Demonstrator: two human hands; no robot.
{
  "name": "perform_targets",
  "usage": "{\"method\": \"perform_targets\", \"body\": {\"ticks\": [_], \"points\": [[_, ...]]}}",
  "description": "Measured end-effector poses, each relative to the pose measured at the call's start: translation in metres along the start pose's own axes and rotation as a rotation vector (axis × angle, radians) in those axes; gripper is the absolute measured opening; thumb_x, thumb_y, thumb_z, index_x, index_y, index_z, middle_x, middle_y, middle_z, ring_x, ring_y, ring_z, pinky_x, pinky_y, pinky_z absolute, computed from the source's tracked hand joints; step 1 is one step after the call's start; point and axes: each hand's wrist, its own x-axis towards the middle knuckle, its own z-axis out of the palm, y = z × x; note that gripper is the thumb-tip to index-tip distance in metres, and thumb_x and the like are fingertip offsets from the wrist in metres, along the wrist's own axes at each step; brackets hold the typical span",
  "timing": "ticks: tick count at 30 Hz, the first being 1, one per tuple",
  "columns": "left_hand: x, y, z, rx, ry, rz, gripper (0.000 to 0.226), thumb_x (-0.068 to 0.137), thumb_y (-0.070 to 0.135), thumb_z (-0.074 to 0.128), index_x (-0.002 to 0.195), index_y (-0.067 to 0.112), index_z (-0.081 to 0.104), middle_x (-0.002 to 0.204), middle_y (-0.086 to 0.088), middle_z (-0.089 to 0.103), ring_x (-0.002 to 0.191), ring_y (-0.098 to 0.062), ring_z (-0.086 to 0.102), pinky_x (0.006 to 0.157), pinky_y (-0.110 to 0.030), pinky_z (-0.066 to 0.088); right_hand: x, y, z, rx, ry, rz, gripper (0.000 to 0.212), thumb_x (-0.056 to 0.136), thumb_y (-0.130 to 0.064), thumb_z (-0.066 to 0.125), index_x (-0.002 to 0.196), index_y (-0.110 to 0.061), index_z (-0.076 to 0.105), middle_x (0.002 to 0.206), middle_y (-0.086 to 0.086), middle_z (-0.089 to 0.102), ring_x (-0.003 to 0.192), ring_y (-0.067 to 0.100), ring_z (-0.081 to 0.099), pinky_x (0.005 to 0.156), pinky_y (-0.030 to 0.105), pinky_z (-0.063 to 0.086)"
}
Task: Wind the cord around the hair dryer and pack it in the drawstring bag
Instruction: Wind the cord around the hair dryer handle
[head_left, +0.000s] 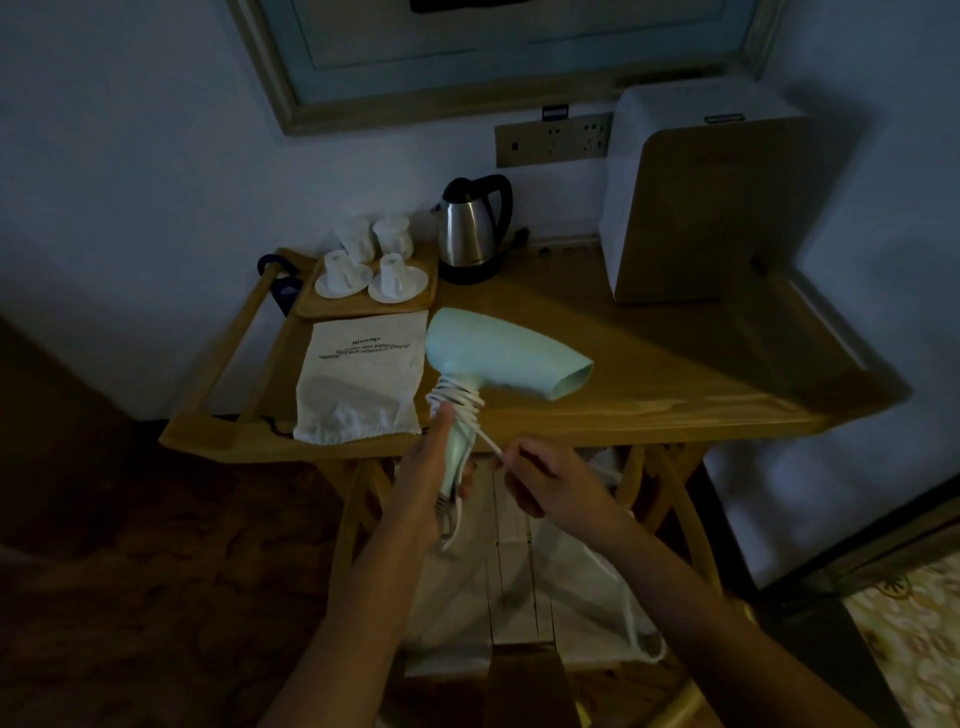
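Head view: I am gripping the light, rigid hair dryer (498, 358) by its handle in my left hand (431, 483) while my right hand (545, 480) is pinching the limp cord (470, 410).

My room is dim: pale wall (130, 156), framed picture (498, 57), wooden table (649, 364) with kettle (470, 228), dark patterned floor (156, 571).

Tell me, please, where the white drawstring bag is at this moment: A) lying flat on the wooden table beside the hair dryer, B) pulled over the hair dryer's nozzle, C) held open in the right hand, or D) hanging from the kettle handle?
A: the drawstring bag lies flat on the table, left of the hair dryer, while the left hand grips the handle and the right hand pinches the cord.
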Motion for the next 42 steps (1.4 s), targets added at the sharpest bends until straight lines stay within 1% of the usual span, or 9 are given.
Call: {"method": "perform_targets", "body": {"ticks": [7, 17, 21, 24, 26, 29, 35, 38, 42], "points": [[-0.008, 0.038, -0.017, -0.250, -0.254, -0.074, 0.046, 0.086, 0.057, 0.043, 0.069, 0.015, 0.044, 0.036, 0.004, 0.039, 0.024, -0.002, 0.031, 0.027, -0.010, 0.024, -0.005, 0.029, -0.026, -0.121, -0.165, 0.125, 0.027, 0.098, -0.013, 0.038, 0.087, -0.014, 0.064, 0.059, 0.003, 0.048, 0.050, 0.017, 0.042, 0.048, 0.023, 0.036], [-0.001, 0.076, -0.036, -0.198, -0.129, 0.073, 0.044, 0.087, 0.057, 0.043, 0.080, 0.015, 0.049, 0.037, 0.007, 0.039, 0.026, -0.002, 0.030, 0.030, -0.012, 0.022, -0.007, 0.046, -0.042, -0.394, -0.204, 0.204, 0.025, 0.084, -0.017, 0.064, 0.064, -0.021, 0.051, 0.062, -0.006, 0.048, 0.057, -0.003, 0.049, 0.059, 0.014, 0.039], [-0.001, 0.076, -0.036, -0.135, -0.108, 0.094, 0.048, 0.087, 0.060, 0.041, 0.077, 0.014, 0.049, 0.036, 0.007, 0.039, 0.027, -0.002, 0.030, 0.029, -0.012, 0.022, -0.003, 0.030, -0.042, -0.188, -0.216, 0.171, 0.043, 0.088, -0.038, 0.055, 0.090, 0.004, 0.062, 0.085, 0.023, 0.062, 0.081, 0.033, 0.060, 0.077, 0.030, 0.046], [-0.001, 0.072, -0.032, -0.060, -0.099, 0.090, 0.048, 0.086, 0.060, 0.043, 0.074, 0.014, 0.051, 0.039, 0.005, 0.039, 0.029, -0.004, 0.030, 0.029, -0.012, 0.023, 0.009, 0.009, -0.031, -0.061, -0.260, 0.110, 0.031, 0.091, -0.033, 0.048, 0.102, -0.006, 0.060, 0.095, 0.004, 0.065, 0.098, 0.020, 0.063, 0.091, 0.031, 0.048], [-0.001, 0.068, -0.027, -0.020, -0.102, 0.087, 0.047, 0.087, 0.058, 0.044, 0.074, 0.014, 0.051, 0.040, 0.004, 0.039, 0.030, -0.004, 0.031, 0.029, -0.013, 0.023, 0.020, 0.000, -0.020, 0.160, -0.190, 0.140, 0.031, 0.094, -0.029, 0.044, 0.102, -0.004, 0.060, 0.079, -0.001, 0.062, 0.077, 0.017, 0.063, 0.077, 0.026, 0.052], [-0.001, 0.063, -0.025, -0.001, -0.148, 0.088, 0.046, 0.090, 0.055, 0.041, 0.077, 0.013, 0.052, 0.041, 0.004, 0.039, 0.029, -0.004, 0.032, 0.029, -0.013, 0.024, 0.029, -0.003, -0.011, 0.363, -0.129, 0.154, 0.032, 0.098, -0.018, 0.037, 0.081, -0.011, 0.063, 0.052, -0.010, 0.042, 0.046, 0.007, 0.035, 0.048, 0.018, 0.033], [-0.004, 0.053, -0.039, -0.164, -0.398, 0.117, 0.042, 0.090, 0.051, 0.036, 0.089, 0.013, 0.054, 0.043, 0.002, 0.044, 0.028, -0.004, 0.033, 0.029, -0.012, 0.026, 0.019, 0.020, -0.029, 0.291, -0.317, 0.217, 0.033, 0.088, -0.035, 0.051, 0.086, -0.003, 0.061, 0.059, -0.006, 0.045, 0.053, 0.011, 0.038, 0.052, 0.020, 0.034], [0.002, 0.053, -0.049, -0.218, -0.489, 0.116, 0.049, 0.071, 0.061, 0.062, 0.086, 0.015, 0.056, 0.042, 0.001, 0.041, 0.026, -0.004, 0.029, 0.030, -0.010, 0.022, 0.006, 0.036, -0.045, 0.202, -0.379, 0.320, 0.054, 0.078, -0.048, 0.064, 0.096, 0.003, 0.060, 0.062, -0.004, 0.049, 0.057, 0.012, 0.042, 0.055, 0.022, 0.033], [-0.003, 0.060, -0.055, -0.102, -0.561, 0.130, 0.054, 0.060, 0.068, 0.069, 0.076, 0.016, 0.065, 0.040, 0.001, 0.044, 0.023, -0.006, 0.032, 0.030, -0.014, 0.017, 0.012, 0.022, -0.060, 0.114, -0.271, 0.408, 0.025, 0.076, -0.037, 0.066, 0.086, -0.015, 0.071, 0.064, 0.002, 0.056, 0.050, 0.010, 0.044, 0.046, 0.020, 0.034]]}}
